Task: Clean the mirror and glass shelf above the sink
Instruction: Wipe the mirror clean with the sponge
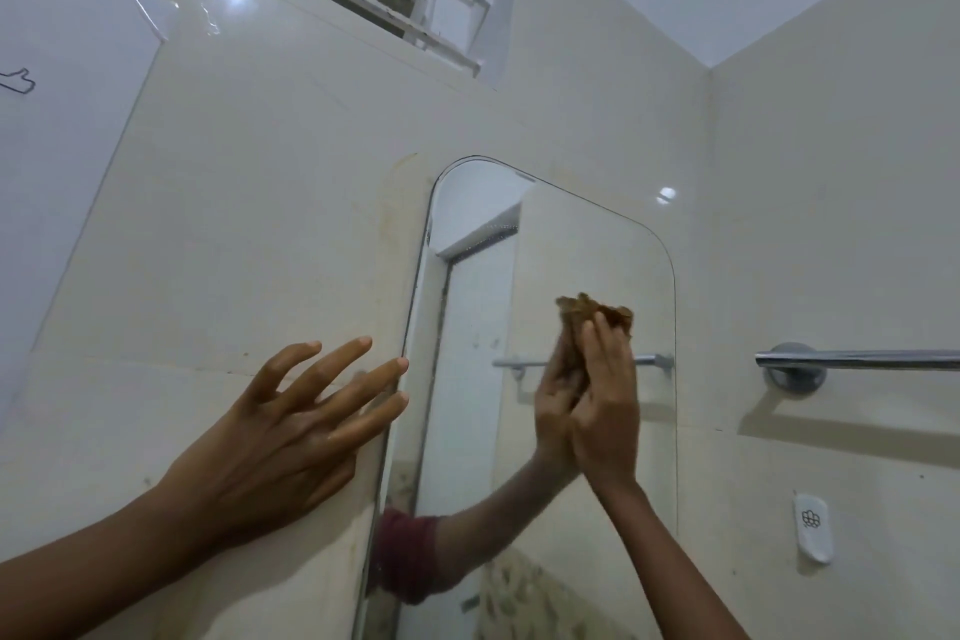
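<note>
Mirror (pixel 587 250): rounded corners, fixed to the cream tiled wall (pixel 260 224). The glass shelf is not in view.

Right hand (pixel 605 405): our fingers are curled round a brown cloth (pixel 592 309), which is bunched into a wad and pressed against the glass at about mid-height, towards the right side.

Left hand (pixel 280 437): holds nothing. The fingers are straight and spread, the palm braced on the tile just beside the mirror's left edge, fingertips at that edge.

Towel rail (pixel 857 360): chrome, on the wall to the right of the mirror.

Step in hand, as we judge it: wiping the mirror's face. To do it well we would:
- flatten the wad so more cloth meets the glass;
- work from the top corners downward in overlapping passes;
- run right out to the left margin (it looks speckled);
- keep the bracing fingertips on tile, not glass, so they leave no prints.
</note>
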Demonstrator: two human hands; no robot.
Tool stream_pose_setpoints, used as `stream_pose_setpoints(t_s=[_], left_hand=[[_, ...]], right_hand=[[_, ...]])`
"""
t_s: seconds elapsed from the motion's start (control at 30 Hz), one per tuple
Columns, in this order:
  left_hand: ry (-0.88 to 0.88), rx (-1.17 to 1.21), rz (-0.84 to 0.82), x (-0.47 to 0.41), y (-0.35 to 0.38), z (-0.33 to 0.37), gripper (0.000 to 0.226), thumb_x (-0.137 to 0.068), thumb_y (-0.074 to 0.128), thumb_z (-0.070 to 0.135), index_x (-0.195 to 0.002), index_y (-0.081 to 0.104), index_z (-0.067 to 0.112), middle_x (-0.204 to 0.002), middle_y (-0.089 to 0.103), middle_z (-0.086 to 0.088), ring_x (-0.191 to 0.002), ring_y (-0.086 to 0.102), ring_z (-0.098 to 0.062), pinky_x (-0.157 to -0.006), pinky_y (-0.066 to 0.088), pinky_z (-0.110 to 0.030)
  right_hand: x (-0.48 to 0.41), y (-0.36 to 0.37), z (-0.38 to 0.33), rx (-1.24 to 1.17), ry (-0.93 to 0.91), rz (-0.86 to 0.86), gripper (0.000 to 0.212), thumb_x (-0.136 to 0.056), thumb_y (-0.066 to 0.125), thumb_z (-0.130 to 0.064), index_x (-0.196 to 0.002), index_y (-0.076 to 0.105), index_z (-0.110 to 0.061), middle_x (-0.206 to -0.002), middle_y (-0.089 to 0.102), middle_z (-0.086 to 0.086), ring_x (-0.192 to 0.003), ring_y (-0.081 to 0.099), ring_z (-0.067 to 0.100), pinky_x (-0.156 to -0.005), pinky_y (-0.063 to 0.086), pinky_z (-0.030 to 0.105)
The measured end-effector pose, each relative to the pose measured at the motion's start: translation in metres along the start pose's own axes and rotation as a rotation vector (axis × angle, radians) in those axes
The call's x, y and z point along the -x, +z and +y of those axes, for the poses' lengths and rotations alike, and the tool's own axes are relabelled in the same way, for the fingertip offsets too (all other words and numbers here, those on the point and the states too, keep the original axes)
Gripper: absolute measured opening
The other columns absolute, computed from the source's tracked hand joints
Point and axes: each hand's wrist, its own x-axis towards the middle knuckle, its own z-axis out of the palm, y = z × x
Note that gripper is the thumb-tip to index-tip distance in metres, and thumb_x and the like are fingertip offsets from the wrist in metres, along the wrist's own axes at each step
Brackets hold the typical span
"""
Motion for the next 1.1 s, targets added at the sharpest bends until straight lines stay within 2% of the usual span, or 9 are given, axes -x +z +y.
stream_pose_setpoints(t_s=[0.07, 0.17, 0.23, 0.33, 0.47, 0.63, 0.83, 0.97, 1.1], left_hand=[[-0.001, 0.000, 0.010, -0.001, -0.001, 0.000, 0.054, -0.097, 0.014, 0.029, -0.125, 0.060, 0.020, -0.141, 0.049, -0.008, -0.133, 0.034, -0.031, -0.108, 0.014, -0.046], [-0.001, 0.005, 0.018, -0.001, -0.001, 0.001, 0.053, -0.097, 0.016, 0.028, -0.125, 0.060, 0.021, -0.141, 0.049, -0.008, -0.133, 0.034, -0.030, -0.108, 0.014, -0.046], [0.002, 0.006, 0.019, -0.001, -0.001, 0.000, 0.053, -0.097, 0.016, 0.028, -0.125, 0.060, 0.020, -0.141, 0.049, -0.008, -0.133, 0.034, -0.031, -0.108, 0.014, -0.046], [0.005, 0.012, 0.020, -0.001, -0.002, 0.001, 0.052, -0.097, 0.016, 0.028, -0.126, 0.058, 0.019, -0.142, 0.048, -0.008, -0.134, 0.033, -0.031, -0.108, 0.014, -0.046], [-0.042, 0.066, 0.019, 0.000, -0.003, 0.004, 0.049, -0.095, 0.017, 0.028, -0.122, 0.055, 0.013, -0.143, 0.046, -0.010, -0.135, 0.033, -0.029, -0.110, 0.013, -0.045], [-0.144, 0.143, 0.056, -0.002, -0.008, 0.005, 0.035, -0.090, 0.028, 0.023, -0.110, 0.053, 0.009, -0.145, 0.042, -0.016, -0.135, 0.036, -0.030, -0.107, 0.021, -0.047], [-0.115, 0.148, 0.083, -0.001, -0.007, 0.004, 0.038, -0.086, 0.038, 0.027, -0.117, 0.052, 0.010, -0.141, 0.048, -0.015, -0.133, 0.034, -0.031, -0.108, 0.017, -0.046], [-0.118, 0.147, 0.080, -0.001, -0.008, 0.004, 0.038, -0.087, 0.036, 0.027, -0.119, 0.051, 0.011, -0.138, 0.051, -0.014, -0.132, 0.034, -0.030, -0.108, 0.015, -0.045], [-0.140, 0.171, 0.088, -0.001, -0.007, 0.004, 0.042, -0.094, 0.020, 0.028, -0.119, 0.050, 0.012, -0.139, 0.051, -0.013, -0.131, 0.035, -0.029, -0.108, 0.015, -0.045]], right_hand=[[0.006, -0.008, 0.028, -0.017, 0.179, 0.025, 0.056, -0.088, 0.030, -0.028, -0.141, 0.038, -0.013, -0.148, 0.035, 0.000, -0.138, 0.029, 0.013, -0.115, 0.025, 0.028], [0.022, -0.011, 0.058, -0.006, 0.472, 0.179, 0.050, -0.090, 0.028, -0.017, -0.137, 0.044, -0.005, -0.142, 0.045, 0.016, -0.131, 0.041, 0.030, -0.112, 0.031, 0.042], [0.033, -0.011, 0.060, -0.047, 0.667, 0.233, 0.045, -0.093, 0.033, -0.007, -0.137, 0.044, -0.006, -0.142, 0.045, 0.015, -0.132, 0.042, 0.031, -0.111, 0.033, 0.043], [0.043, -0.008, 0.035, -0.141, 0.760, 0.284, 0.040, -0.098, 0.033, -0.008, -0.135, 0.046, -0.006, -0.143, 0.044, 0.014, -0.132, 0.041, 0.029, -0.111, 0.032, 0.041], [0.048, 0.011, -0.027, -0.195, 0.568, 0.259, 0.052, -0.088, 0.029, -0.013, -0.137, 0.043, -0.002, -0.145, 0.040, 0.016, -0.136, 0.036, 0.029, -0.112, 0.029, 0.049], [0.037, 0.031, -0.094, -0.220, 0.211, 0.137, 0.051, -0.091, 0.026, -0.020, -0.140, 0.037, -0.010, -0.149, 0.033, 0.003, -0.143, 0.021, 0.019, -0.118, 0.018, 0.038], [-0.013, 0.040, -0.131, -0.194, -0.091, 0.015, 0.051, -0.089, 0.035, -0.007, -0.139, 0.041, -0.007, -0.148, 0.039, 0.009, -0.142, 0.022, 0.026, -0.117, 0.019, 0.047], [-0.078, 0.041, -0.138, -0.192, -0.148, -0.003, 0.056, -0.086, 0.023, -0.016, -0.137, 0.044, -0.005, -0.146, 0.042, 0.012, -0.141, 0.026, 0.031, -0.116, 0.021, 0.048], [-0.139, 0.042, -0.140, -0.211, -0.081, -0.071, 0.059, -0.081, 0.034, 0.006, -0.138, 0.043, -0.006, -0.148, 0.039, 0.009, -0.143, 0.021, 0.029, -0.117, 0.020, 0.046]])
